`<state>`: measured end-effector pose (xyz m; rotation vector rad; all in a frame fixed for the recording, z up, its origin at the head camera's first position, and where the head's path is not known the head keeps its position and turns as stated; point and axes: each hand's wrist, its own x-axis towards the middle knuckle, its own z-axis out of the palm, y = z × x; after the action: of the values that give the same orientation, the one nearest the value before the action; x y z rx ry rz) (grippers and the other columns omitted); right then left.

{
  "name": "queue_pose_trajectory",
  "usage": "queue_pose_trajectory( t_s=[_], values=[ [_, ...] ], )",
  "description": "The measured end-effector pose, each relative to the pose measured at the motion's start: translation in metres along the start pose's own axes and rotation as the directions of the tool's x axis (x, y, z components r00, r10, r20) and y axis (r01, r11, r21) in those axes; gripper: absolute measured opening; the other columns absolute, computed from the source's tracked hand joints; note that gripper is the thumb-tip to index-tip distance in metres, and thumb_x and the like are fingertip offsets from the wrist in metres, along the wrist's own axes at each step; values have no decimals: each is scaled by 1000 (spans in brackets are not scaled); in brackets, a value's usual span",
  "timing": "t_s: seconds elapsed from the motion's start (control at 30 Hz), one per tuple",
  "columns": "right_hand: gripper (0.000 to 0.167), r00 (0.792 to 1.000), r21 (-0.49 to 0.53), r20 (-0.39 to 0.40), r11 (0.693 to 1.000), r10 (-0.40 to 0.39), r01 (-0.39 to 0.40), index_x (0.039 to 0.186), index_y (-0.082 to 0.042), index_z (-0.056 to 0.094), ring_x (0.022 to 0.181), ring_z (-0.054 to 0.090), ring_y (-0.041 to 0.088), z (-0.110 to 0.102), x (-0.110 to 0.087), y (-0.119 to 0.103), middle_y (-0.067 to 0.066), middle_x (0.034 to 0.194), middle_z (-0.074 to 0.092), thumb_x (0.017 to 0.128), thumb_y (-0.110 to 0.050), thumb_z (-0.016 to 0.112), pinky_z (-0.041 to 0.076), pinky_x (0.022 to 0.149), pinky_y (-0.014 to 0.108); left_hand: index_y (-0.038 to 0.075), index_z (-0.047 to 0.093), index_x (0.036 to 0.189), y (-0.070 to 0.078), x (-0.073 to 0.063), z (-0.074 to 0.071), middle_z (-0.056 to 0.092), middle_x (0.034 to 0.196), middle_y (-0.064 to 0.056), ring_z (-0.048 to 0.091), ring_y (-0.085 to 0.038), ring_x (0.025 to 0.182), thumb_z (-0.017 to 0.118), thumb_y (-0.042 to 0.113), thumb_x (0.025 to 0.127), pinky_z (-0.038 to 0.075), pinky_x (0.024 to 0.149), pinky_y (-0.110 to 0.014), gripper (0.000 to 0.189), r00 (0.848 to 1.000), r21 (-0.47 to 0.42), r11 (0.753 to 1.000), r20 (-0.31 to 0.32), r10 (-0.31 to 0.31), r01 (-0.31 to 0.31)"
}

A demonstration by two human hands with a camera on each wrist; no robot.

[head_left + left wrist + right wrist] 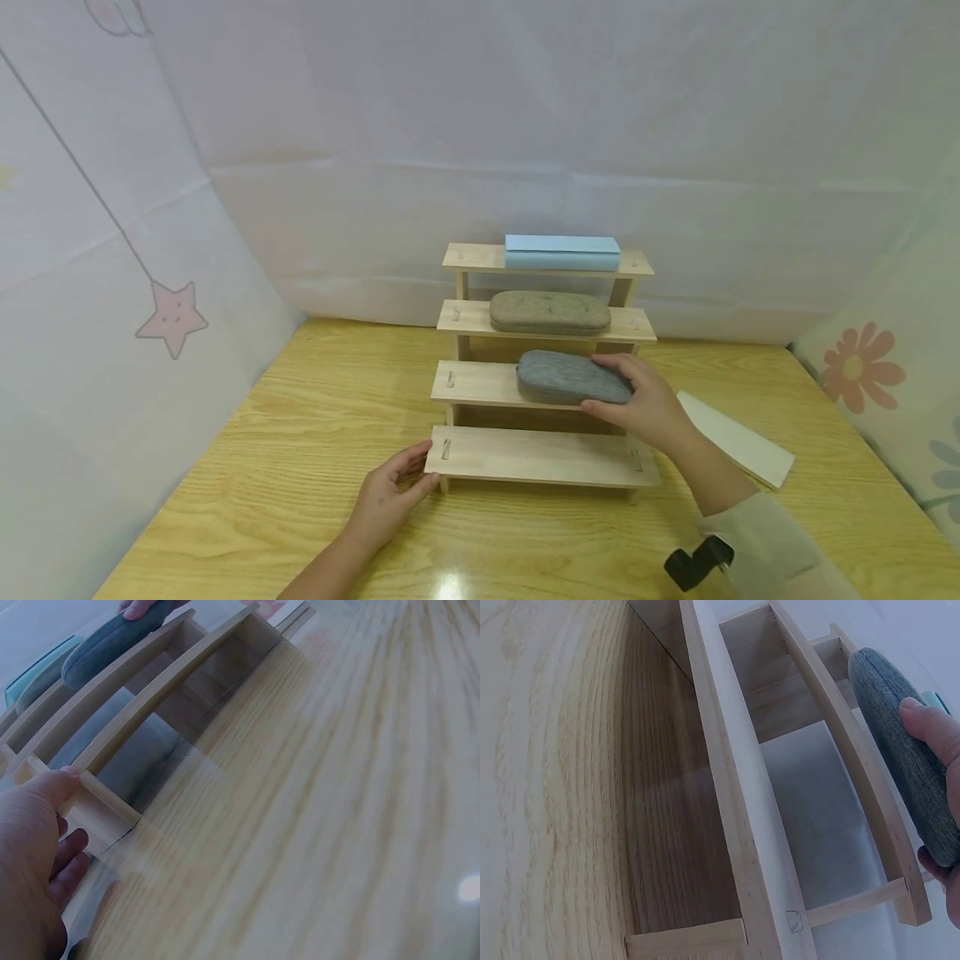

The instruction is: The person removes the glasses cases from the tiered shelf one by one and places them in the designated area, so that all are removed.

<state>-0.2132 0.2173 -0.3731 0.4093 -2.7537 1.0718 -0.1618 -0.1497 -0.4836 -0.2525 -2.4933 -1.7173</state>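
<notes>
A four-step wooden display stand (540, 456) is on the table. My right hand (651, 408) grips the right end of a grey-blue fabric glasses case (566, 377), thumb near its front and fingers behind. The case lies lengthwise over the second step from the bottom. In the right wrist view the thumb presses on the case (900, 742). My left hand (386, 496) holds the left end of the lowest step, with the thumb (56, 784) at its front corner. A brown-green glasses case (550, 312) lies on the third step; a light blue folded case (562, 252) is on top.
To the right of the stand, a flat cream case (738, 437) lies slanted on the wooden table (300, 467). White cloth walls (525, 108) stand behind and at both sides. A black clip (699, 562) hangs by the right sleeve.
</notes>
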Motion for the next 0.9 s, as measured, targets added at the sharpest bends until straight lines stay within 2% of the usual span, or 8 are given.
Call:
queue_pose_trajectory(
  t_s=[0.9],
  values=[
    [75,998,-19,-33,998,56,-56,142,-10,49,128,48,42,-20,-16,9,19,146,47,82,-43,79,45,98,60,9,63,129,-2,0,0,67,127,-10,68,-25,111,76,20,86,56,92,-30,46,1000,2,1000,-2,27,-27]
  ],
)
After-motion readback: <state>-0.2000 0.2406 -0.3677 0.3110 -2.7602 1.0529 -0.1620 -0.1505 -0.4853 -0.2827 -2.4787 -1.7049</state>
